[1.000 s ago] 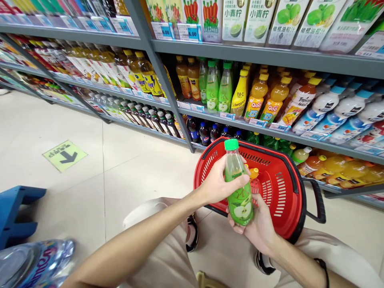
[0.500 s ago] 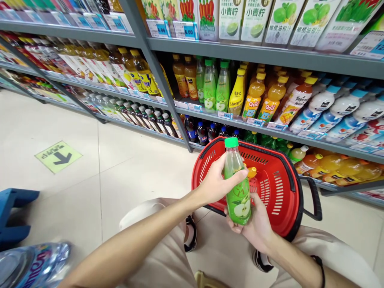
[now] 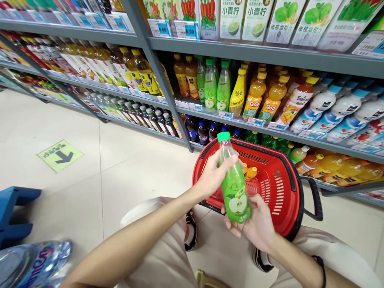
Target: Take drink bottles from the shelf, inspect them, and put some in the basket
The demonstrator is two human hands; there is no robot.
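A green-capped bottle of apple drink (image 3: pixel 237 192) is held in front of me, tilted with its cap to the upper left. My left hand (image 3: pixel 214 174) is wrapped round its upper part, thumb across the front. Beneath its lower end, my right hand (image 3: pixel 255 222) supports the base with curled fingers, some hidden behind the bottle. Directly behind the bottle stands a red shopping basket (image 3: pixel 289 196) with a black rim and handle. Orange-capped bottles (image 3: pixel 251 173) lie inside it, partly hidden.
Shelves (image 3: pixel 252 52) of drinks rise ahead, with matching green apple bottles (image 3: pixel 223 88) beside a yellow bottle (image 3: pixel 238 94). At left are a floor arrow sticker (image 3: pixel 60 156), a blue plastic stand (image 3: pixel 18 212) and a pack of large water bottles (image 3: pixel 36 262). My knees flank the basket.
The apple drink bottle has tilted further, its cap shifting left. Its label has turned so the apple picture faces me more fully. My left hand has moved slightly up and left with it.
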